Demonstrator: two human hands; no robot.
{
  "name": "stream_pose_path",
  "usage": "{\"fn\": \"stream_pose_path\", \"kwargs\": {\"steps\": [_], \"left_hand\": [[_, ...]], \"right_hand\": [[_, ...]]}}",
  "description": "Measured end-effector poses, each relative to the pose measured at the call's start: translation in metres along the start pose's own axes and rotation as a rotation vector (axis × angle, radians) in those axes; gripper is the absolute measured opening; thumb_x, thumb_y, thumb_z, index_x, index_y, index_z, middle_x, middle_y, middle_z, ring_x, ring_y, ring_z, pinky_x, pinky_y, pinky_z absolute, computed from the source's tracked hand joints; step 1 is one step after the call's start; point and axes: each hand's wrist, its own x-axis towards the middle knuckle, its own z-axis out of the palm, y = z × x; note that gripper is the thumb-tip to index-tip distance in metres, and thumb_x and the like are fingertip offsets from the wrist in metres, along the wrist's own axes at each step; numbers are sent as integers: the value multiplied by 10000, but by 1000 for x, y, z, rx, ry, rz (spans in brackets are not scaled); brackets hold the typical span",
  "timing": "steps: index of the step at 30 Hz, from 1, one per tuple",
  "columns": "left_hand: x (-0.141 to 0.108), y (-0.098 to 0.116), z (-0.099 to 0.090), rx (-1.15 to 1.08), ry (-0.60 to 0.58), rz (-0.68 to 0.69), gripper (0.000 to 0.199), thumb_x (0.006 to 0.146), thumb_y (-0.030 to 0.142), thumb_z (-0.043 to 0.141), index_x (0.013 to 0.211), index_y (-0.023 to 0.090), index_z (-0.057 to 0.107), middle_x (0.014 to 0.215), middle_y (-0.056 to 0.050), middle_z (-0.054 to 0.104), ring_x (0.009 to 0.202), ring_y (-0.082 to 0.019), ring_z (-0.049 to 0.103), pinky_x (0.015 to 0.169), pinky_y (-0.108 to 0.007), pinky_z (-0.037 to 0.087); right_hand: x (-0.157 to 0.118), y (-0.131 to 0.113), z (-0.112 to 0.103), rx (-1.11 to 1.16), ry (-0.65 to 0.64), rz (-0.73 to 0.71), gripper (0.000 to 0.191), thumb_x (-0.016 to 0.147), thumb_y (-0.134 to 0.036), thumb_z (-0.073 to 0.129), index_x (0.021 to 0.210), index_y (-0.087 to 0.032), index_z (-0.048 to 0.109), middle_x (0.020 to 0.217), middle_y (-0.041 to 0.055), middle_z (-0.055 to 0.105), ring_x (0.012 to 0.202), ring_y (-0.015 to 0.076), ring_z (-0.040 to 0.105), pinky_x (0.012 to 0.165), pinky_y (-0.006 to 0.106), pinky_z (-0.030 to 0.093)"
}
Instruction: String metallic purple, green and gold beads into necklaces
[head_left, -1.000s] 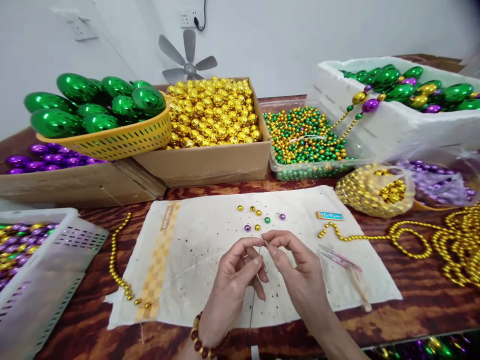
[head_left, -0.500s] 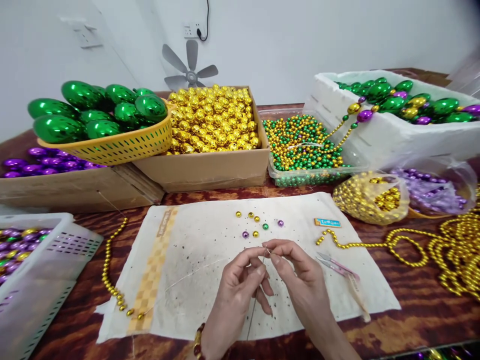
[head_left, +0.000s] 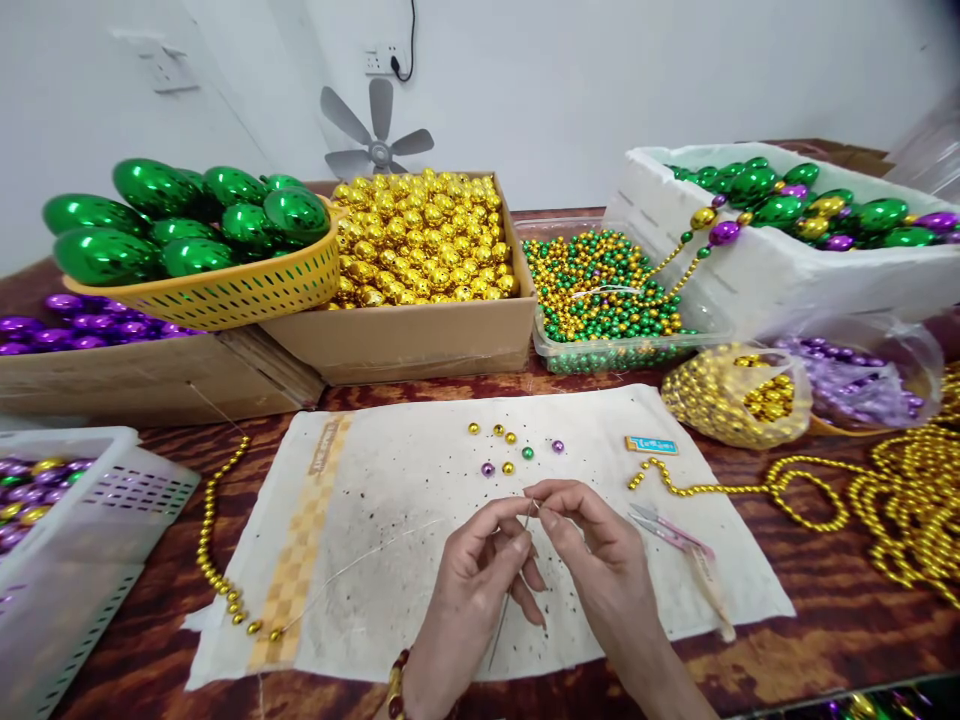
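Note:
Over the pale cloth (head_left: 390,600), my left hand (head_left: 487,570) pinches a long thin needle (head_left: 501,625) whose shaft slants down below the fingers. Beside it my right hand (head_left: 596,560) has thumb and index finger closed at the needle's upper end, on what looks like thin thread; the fingertips hide most of it. Just beyond the hands lie several loose beads, among them a green bead (head_left: 527,453) and a purple bead (head_left: 558,447). On the left a string of gold beads (head_left: 206,540) curves down onto the cloth, with pale thread (head_left: 352,565) trailing from it.
Snips (head_left: 671,530) and a small blue packet (head_left: 651,446) rest on the cloth's right side. Behind stand a carton of gold balls (head_left: 420,335), a clear tub of small beads (head_left: 637,345) and a white foam box (head_left: 675,240). A white basket (head_left: 142,510) is at left.
The view has shifted very slightly, so the surroundings sit a little further left. Both hands keep nearly the same pose, and the needle's lower end has swung slightly left.

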Motion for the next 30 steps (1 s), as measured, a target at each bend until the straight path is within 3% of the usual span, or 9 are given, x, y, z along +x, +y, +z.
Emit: {"fn": "stream_pose_path", "kwargs": {"steps": [13, 19, 24, 30], "left_hand": [[-2, 1, -1, 52, -19, -17, 339, 904, 323, 544, 1211, 188, 592, 709, -5, 521, 587, -125, 586, 481, -263, 564], [0, 1, -1, 140, -14, 46, 319, 905, 322, 534, 1192, 215, 624, 775, -15, 497, 628, -131, 596, 488, -271, 577], [-3, 2, -6, 381, -11, 138, 305, 930, 306, 485, 1193, 275, 637, 862, -29, 476, 669, -126, 590, 445, -213, 509], [-6, 16, -11, 823, -103, 386, 374, 950, 167, 407, 1246, 291, 599, 781, -19, 478, 673, -123, 518, 611, -247, 438]], "right_hand": [[1, 3, 0, 54, 7, 45, 108, 934, -281, 555, 880, -216, 623, 1004, 31, 653, 927, 186, 612, 832, 311, 469], [-1, 4, -1, 77, 16, 55, 116, 924, -302, 573, 900, -210, 639, 982, 34, 667, 908, 182, 613, 827, 302, 472], [-1, 2, -2, 181, 11, 99, 136, 895, -319, 608, 872, -191, 650, 973, 51, 672, 907, 192, 612, 829, 310, 486], [-5, 0, -9, 272, -40, 161, 179, 833, -352, 670, 833, -174, 657, 976, 63, 675, 891, 205, 624, 819, 339, 511]]}}
